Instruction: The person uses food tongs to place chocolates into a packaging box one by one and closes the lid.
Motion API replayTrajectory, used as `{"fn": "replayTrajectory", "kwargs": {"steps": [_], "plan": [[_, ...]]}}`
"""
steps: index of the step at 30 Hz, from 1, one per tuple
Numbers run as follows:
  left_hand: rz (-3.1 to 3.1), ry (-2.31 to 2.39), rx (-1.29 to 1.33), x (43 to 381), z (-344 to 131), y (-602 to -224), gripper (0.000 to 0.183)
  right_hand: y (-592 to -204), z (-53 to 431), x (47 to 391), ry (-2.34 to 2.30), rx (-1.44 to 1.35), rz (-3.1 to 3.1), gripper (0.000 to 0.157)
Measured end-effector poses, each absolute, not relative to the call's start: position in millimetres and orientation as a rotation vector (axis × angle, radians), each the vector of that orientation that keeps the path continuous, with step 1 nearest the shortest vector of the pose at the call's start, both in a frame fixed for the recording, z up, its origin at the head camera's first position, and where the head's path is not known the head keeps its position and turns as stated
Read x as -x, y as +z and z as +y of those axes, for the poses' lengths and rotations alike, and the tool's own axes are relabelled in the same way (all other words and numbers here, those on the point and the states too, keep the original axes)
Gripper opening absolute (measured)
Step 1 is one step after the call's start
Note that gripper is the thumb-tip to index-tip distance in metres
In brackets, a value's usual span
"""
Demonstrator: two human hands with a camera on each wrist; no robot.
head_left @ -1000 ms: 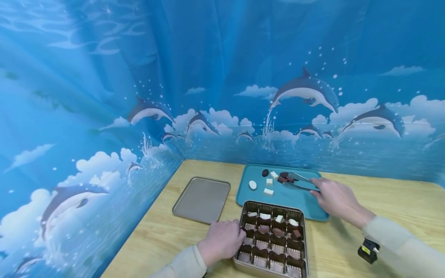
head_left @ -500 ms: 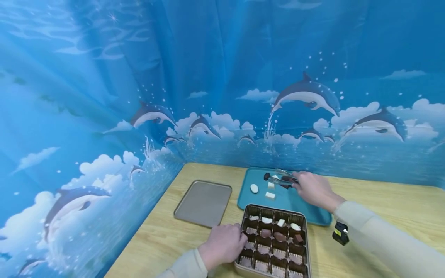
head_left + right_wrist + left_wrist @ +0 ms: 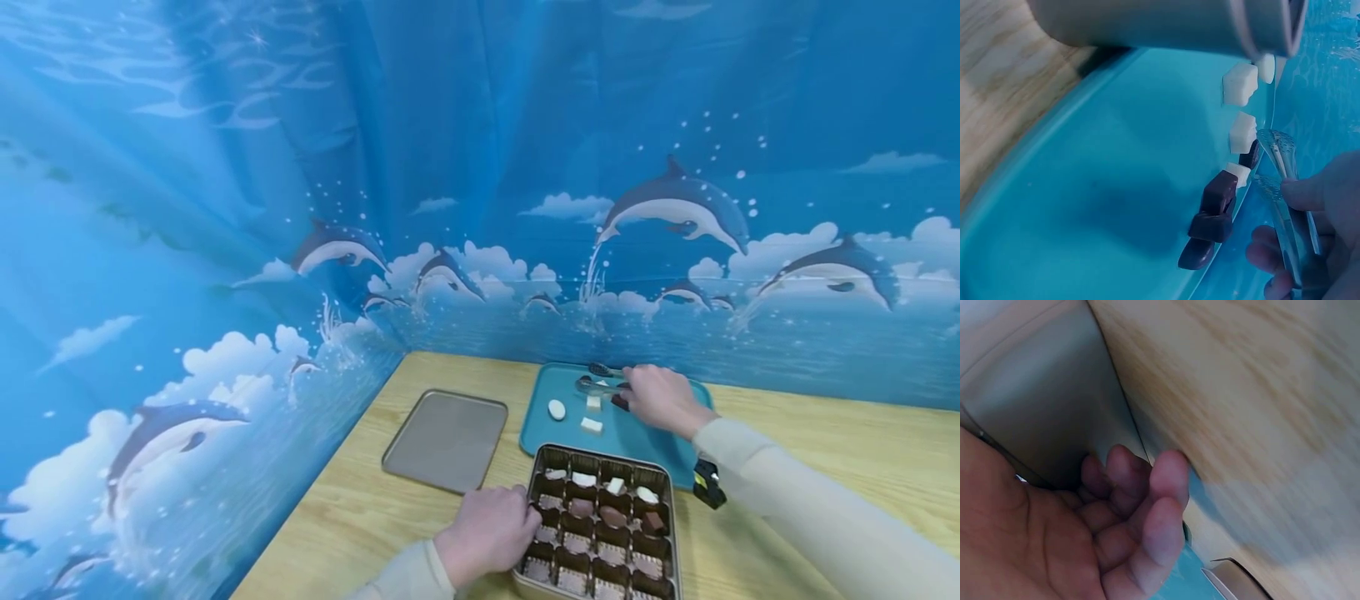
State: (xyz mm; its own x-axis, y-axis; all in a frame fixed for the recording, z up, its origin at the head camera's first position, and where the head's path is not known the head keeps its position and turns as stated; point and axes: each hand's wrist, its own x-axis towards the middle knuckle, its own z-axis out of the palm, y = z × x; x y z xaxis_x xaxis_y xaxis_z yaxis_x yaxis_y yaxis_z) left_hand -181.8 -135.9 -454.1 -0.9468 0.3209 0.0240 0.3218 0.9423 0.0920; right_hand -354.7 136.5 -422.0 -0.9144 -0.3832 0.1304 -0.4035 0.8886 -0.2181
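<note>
My right hand (image 3: 663, 398) grips metal tongs (image 3: 1285, 187) at the back of the teal tray (image 3: 536, 417). The tongs' tips are spread on either side of a round dark chocolate (image 3: 1250, 155). Several white pieces (image 3: 592, 426) and a cluster of dark chocolates (image 3: 1211, 219) lie nearby on the tray. In front stands a metal tin (image 3: 531, 583) with a brown divided insert. White pieces fill its back row; dark ones (image 3: 612, 517) lie in the row before it. My left hand (image 3: 489, 532) holds the tin's left rim, its fingers (image 3: 1169, 475) curled by the outer wall; the thumb is hidden.
A flat brown-grey metal lid or tray (image 3: 446, 442) lies on the wooden table (image 3: 360, 508), left of the teal tray. A blue dolphin-print curtain (image 3: 480, 208) hangs close behind and along the left of the table.
My right hand has moved left and back over the tray, carrying the tongs from the dark cluster to the round dark chocolate. The left hand stays at the tin.
</note>
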Motion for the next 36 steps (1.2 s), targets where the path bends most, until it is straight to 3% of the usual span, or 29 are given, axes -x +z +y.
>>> {"fn": "replayTrajectory", "kwargs": {"steps": [9, 36], "plan": [[-3.089, -0.166, 0.505, 180, -136, -454, 0.037, -426, 128, 361, 0.348, -0.592, -3.042, 0.02], [-3.083, -0.165, 0.499, 179, -137, -454, 0.036, -415, 136, 336, 0.345, -0.66, -2.874, 0.032]]}}
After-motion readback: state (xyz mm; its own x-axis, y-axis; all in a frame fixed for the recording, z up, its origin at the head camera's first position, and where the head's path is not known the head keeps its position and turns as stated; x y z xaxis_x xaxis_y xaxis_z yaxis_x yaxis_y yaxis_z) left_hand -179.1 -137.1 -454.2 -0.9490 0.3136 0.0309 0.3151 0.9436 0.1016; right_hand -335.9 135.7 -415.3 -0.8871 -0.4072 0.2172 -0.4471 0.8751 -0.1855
